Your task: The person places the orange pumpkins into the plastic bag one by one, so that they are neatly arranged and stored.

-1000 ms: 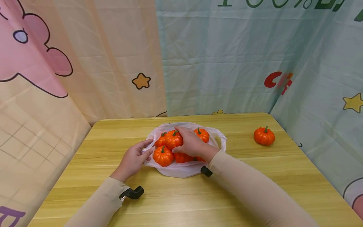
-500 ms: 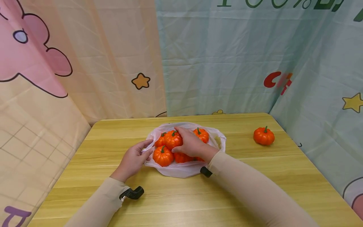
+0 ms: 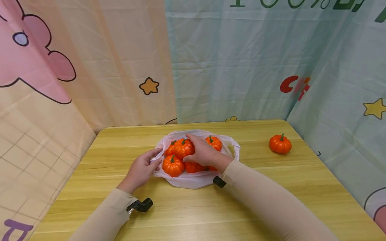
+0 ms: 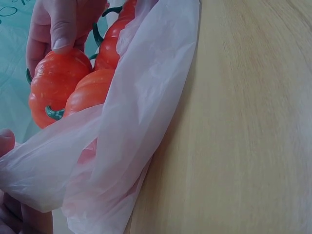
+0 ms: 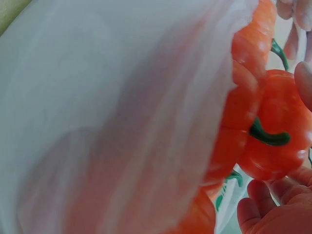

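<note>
A white plastic bag lies opened out in the middle of the table, with several small orange pumpkins in it. My right hand grips one pumpkin at the left of the heap, thumb on the near side and fingers on the far side. In the right wrist view this held pumpkin sits between thumb and fingers. My left hand pinches the bag's left rim between thumb and fingers; the gathered plastic shows in the left wrist view. Another pumpkin sits just in front of the held one.
One more pumpkin stands alone on the wooden table, near its right edge. Printed cloth curtains hang behind the table and along both sides. At the bag's right side a handle loop stands up.
</note>
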A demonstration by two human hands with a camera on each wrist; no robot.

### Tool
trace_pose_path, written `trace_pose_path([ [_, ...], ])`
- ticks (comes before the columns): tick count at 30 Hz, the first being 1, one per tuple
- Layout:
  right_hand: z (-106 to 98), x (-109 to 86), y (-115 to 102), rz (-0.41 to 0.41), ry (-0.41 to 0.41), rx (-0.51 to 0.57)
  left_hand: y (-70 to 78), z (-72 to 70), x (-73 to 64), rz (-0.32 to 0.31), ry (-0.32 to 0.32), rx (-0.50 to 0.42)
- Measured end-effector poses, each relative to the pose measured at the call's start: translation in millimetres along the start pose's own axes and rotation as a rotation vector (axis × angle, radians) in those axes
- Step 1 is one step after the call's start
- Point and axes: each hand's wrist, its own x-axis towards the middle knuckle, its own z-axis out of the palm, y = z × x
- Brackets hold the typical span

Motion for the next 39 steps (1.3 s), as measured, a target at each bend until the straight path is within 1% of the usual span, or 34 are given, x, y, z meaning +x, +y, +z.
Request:
trace_pose_path([
  [5, -12, -6.5, 2, -0.017, 0.035, 0.045, 0.1, 0.1, -0.5, -0.008, 0.001, -0.003],
  [9, -29, -15.0, 8, -0.026, 0.078, 0.045, 0.7, 0.2, -0.4, -0.01, 0.006, 0.007],
  [12, -44, -21.5, 17, -0.037, 0.12, 0.044, 1.2, 0.0, -0.2, -0.01, 0.008, 0.016],
  [16, -65, -29.6, 35, -0.047, 0.191, 0.01, 1.4, -0.4, 0.2, -0.007, 0.007, 0.017],
  [21, -90, -39.8, 60, -0.001, 0.261, -0.028, 0.3, -0.4, 0.8, 0.001, 0.006, 0.014],
  [26, -112, -50.3, 87, 0.048, 0.303, -0.083, -0.1, -0.2, 0.9, 0.001, 0.003, 0.013],
  [30, -126, -58.3, 109, 0.092, 0.329, -0.117, 0.2, 0.0, 1.0, 0.001, 0.003, 0.02],
  [36, -143, -72.0, 139, 0.183, 0.354, -0.129, 0.2, 0.5, 1.2, 0.004, 0.006, 0.03],
  [39, -150, -79.9, 154, 0.21, 0.36, -0.137, -0.3, 0.4, 1.3, 0.003, 0.007, 0.027],
])
